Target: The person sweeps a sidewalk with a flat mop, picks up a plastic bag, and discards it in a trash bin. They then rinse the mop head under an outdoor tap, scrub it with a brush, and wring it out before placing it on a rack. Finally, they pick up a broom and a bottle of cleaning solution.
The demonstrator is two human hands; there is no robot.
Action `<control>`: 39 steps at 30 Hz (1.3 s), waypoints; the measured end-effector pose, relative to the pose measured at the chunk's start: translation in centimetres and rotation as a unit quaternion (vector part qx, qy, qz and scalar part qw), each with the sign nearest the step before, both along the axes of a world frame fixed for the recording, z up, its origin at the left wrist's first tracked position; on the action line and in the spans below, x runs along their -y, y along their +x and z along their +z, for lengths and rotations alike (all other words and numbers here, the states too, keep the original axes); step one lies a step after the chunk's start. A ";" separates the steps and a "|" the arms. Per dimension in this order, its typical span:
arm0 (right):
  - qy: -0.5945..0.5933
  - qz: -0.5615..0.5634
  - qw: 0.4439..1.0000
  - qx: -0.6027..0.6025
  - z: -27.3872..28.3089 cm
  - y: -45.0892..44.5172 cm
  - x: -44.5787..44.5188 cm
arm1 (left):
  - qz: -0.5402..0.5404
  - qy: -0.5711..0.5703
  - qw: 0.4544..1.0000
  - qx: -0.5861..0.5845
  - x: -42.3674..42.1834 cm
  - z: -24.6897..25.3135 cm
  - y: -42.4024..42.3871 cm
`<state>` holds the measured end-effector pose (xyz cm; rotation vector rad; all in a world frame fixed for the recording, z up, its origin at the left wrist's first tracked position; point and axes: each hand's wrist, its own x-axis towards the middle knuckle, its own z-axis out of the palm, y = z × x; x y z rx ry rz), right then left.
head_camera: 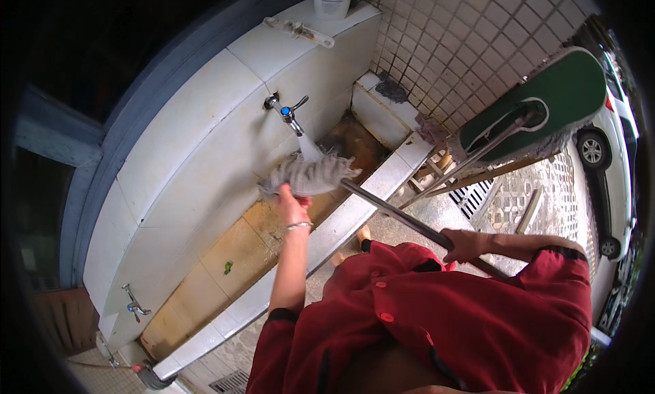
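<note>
My left hand (pixel 292 205) grips the near end of a wet grey mop head (pixel 312 174), which hangs over a tiled trough. Water runs onto the mop from a metal tap (pixel 288 112) with a blue cap, fixed to the white tiled wall. The mop's metal pole (pixel 394 210) slants down to the right across the trough's rim. Around that pole, farther down, my right hand (pixel 463 245) is closed.
The trough's white rim (pixel 353 215) crosses before me. A flat mop with a green plate (pixel 542 97) leans at right, near floor grates (pixel 472 195). A brush (pixel 299 30) and white bottle (pixel 331 1) stand on the ledge. Another tap (pixel 134 303) is lower left.
</note>
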<state>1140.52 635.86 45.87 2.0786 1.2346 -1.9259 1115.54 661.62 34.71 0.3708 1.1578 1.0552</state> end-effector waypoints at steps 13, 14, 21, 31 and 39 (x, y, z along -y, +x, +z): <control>0.274 0.292 0.570 0.717 10.5 -3.2 -12.9 | -0.037 -0.095 0.983 0.154 -6.0 0.5 -0.4; 0.333 0.344 0.463 0.746 10.4 -4.4 -14.2 | -0.042 -0.112 0.982 0.146 -6.4 1.2 -0.2; 0.338 0.614 0.399 0.591 10.8 -21.7 -22.8 | -0.091 0.235 0.965 0.079 -4.6 6.7 1.6; 0.735 0.609 0.193 -0.226 7.6 -24.6 -19.9 | -0.169 -0.095 0.980 0.032 -6.6 -3.4 -7.7; 0.729 0.204 0.427 0.494 20.4 3.2 -42.1 | -0.199 -0.095 0.971 -0.092 0.1 -5.4 -11.2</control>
